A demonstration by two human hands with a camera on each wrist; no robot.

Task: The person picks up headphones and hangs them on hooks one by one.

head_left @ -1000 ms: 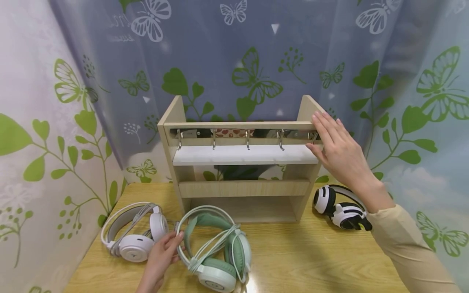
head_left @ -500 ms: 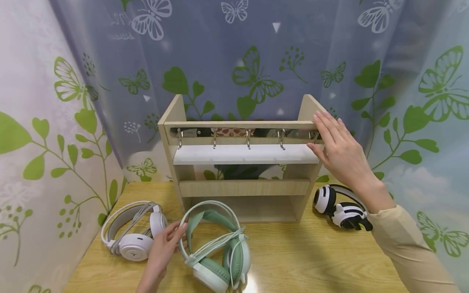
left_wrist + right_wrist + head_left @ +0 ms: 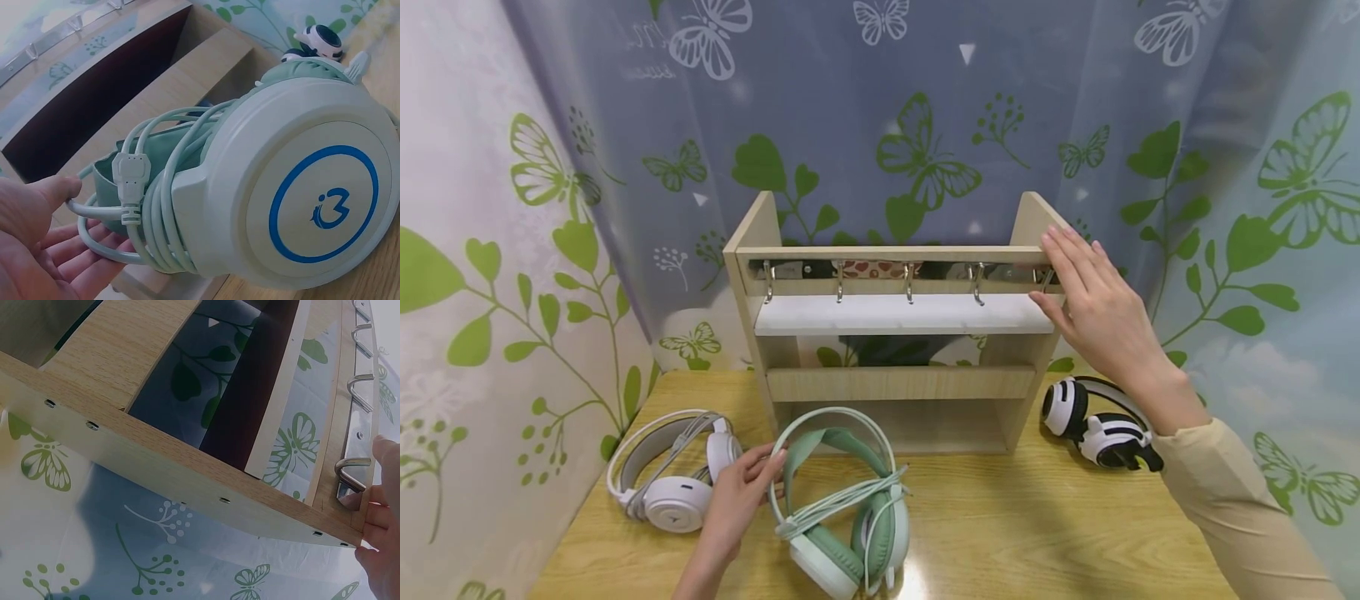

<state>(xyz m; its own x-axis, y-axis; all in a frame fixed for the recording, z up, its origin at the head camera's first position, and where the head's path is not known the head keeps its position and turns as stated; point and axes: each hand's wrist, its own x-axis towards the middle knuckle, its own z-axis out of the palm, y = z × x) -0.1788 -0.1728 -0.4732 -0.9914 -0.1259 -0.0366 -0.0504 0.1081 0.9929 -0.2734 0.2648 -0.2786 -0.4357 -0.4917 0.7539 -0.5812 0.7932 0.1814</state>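
Pinched between the thumb and fingers of the left hand, the headband of the green headset is raised, its ear cups lower, toward the front of the table; whether they touch the wood I cannot tell. A pale cable is looped across the headset, its bundle close to the fingers. Straight fingers of the right hand rest along the top right corner of the wooden rack, the thumb at the front rail, beside the last of the metal hooks.

Room around the left hand is narrow: the white headset lies just beside its knuckles, near the table's left edge. Seen from the head, the top of the green headband overlaps the rack's lower left front, so that side is tight too. To the right, a wide stretch of tabletop runs between the green headset and the table's right edge. The black-and-white headset lies farther back there, beside the rack's right side panel and below the right forearm. Behind the table's back edge hangs a butterfly-patterned curtain.
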